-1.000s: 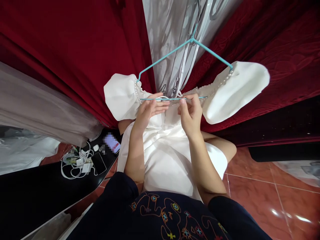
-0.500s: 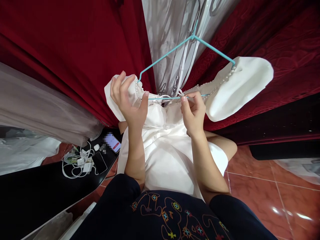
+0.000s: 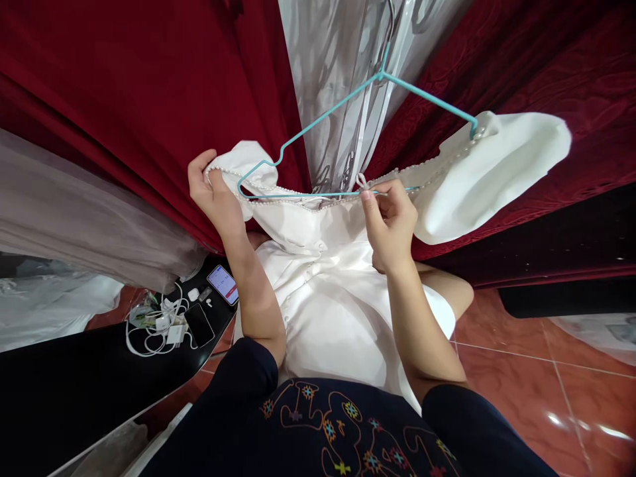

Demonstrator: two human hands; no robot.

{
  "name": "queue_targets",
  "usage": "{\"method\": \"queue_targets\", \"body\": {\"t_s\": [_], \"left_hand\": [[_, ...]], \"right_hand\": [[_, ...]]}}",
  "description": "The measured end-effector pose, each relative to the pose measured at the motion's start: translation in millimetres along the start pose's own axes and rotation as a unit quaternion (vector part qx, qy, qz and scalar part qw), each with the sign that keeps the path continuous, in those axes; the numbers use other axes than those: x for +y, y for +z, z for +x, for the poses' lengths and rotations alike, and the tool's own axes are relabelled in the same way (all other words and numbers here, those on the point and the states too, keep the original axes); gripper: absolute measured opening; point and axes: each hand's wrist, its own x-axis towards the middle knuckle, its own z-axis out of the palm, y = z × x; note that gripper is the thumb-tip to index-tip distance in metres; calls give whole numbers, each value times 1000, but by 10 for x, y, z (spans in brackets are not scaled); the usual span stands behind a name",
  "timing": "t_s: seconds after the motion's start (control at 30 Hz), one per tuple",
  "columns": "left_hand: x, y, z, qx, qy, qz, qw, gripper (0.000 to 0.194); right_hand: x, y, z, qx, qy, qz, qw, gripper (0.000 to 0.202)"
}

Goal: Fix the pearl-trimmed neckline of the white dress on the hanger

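Observation:
A white dress point(image 3: 328, 298) with pearl-beaded edging lies across the lap, its top raised toward a light blue hanger point(image 3: 330, 119). The hanger's right end sits inside the puffed right sleeve point(image 3: 497, 172). At the left, the hanger's end is bare, outside the strap. My left hand point(image 3: 213, 195) is closed on the beaded strap of the left sleeve point(image 3: 246, 162), pulled out past the hanger's end. My right hand point(image 3: 390, 218) pinches the hanger's bottom bar near a small white loop point(image 3: 361, 180).
Red curtains point(image 3: 149, 86) and sheer white fabric point(image 3: 328, 73) hang in front. On the left, a black table point(image 3: 64, 377) bears a lit phone point(image 3: 223, 285), a dark phone point(image 3: 199, 324) and tangled white cables point(image 3: 144, 344). Red floor tiles point(image 3: 521, 371) show at right.
My left hand has moved left and closed on the strap, which has come off the hanger's left end. The right sleeve has shifted slightly right; my right hand keeps its pinch.

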Motion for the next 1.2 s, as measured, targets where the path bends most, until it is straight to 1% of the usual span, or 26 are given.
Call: {"method": "queue_targets", "body": {"t_s": [0.07, 0.13, 0.17, 0.2, 0.23, 0.27, 0.3, 0.33, 0.37, 0.4, 0.43, 0.5, 0.53, 0.6, 0.67, 0.7, 0.73, 0.77, 0.8, 0.83, 0.9, 0.93, 1.0, 1.07, 1.13, 1.2], "left_hand": [[-113, -79, -121, -18, -18, -2, 1000, 15], [-159, -129, -305, -73, -37, -34, 996, 12], [-151, -139, -399, -129, -64, -55, 988, 16], [-123, -137, -485, -206, -102, -78, 970, 21], [-77, -122, -560, -290, -134, -104, 942, 27], [-15, -92, -625, -360, -156, -132, 910, 34], [59, -50, -683, -412, -163, -163, 881, 41], [142, 5, -739, -436, -155, -193, 865, 45], [229, 69, -798, -428, -141, -224, 864, 47], [318, 137, -861, -412, -130, -252, 866, 43], [404, 205, -929, -387, -134, -268, 872, 35], [552, 322, -1065, -322, -148, -289, 889, 27], [609, 362, -1123, -304, -143, -292, 895, 27], [681, 399, -1197, -277, -136, -287, 907, 27], [705, 390, -1207, -261, -129, -282, 914, 28], [705, 375, -1195, -256, -126, -282, 916, 29], [700, 358, -1176, -254, -123, -282, 917, 29], [693, 342, -1156, -252, -120, -282, 918, 30], [687, 327, -1137, -249, -117, -279, 920, 31], [683, 314, -1121, -245, -115, -274, 923, 31], [684, 294, -1099, -235, -114, -260, 930, 32], [689, 286, -1092, -231, -114, -253, 933, 31], [699, 274, -1083, -231, -113, -243, 935, 30], [703, 267, -1079, -237, -108, -244, 934, 29], [697, 263, -1077, -242, -106, -256, 930, 28], [686, 260, -1071, -237, -114, -266, 927, 28]], "right_hand": [[-20, 40, -8, -6, 6, 11, 1000, 35], [-30, 85, -9, -10, 10, 20, 1000, 36], [-28, 104, -6, -12, 11, 24, 1000, 36], [-22, 117, -1, -14, 11, 27, 999, 36], [-13, 125, 5, -14, 9, 28, 999, 36], [-2, 127, 12, -13, 5, 27, 1000, 36], [11, 124, 19, -11, -1, 25, 1000, 36], [23, 118, 25, -8, -8, 22, 1000, 36], [32, 110, 29, -5, -14, 19, 1000, 36], [40, 102, 32, -3, -20, 18, 1000, 35], [44, 96, 35, -3, -25, 17, 1000, 34], [45, 86, 41, -1, -35, 12, 999, 30], [46, 79, 47, 11, -45, 5, 999, 29], [61, 39, 74, 80, -79, -18, 993, 29], [112, -55, 131, 182, -125, -59, 973, 34], [154, -123, 173, 225, -154, -88, 958, 41], [207, -201, 224, 254, -184, -122, 941, 51], [267, -285, 283, 266, -213, -159, 926, 61], [330, -367, 348, 263, -238, -193, 915, 70], [393, -441, 417, 251, -252, -217, 909, 70], [502, -555, 560, 227, -245, -238, 912, 48], [545, -595, 632, 225, -231, -244, 915, 34], [618, -661, 775, 248, -212, -251, 911, 15], [693, -750, 918, 270, -207, -251, 906, 10], [796, -896, 1061, 279, -200, -224, 912, 13], [929, -1096, 1186, 289, -190, -174, 922, 19]]}}
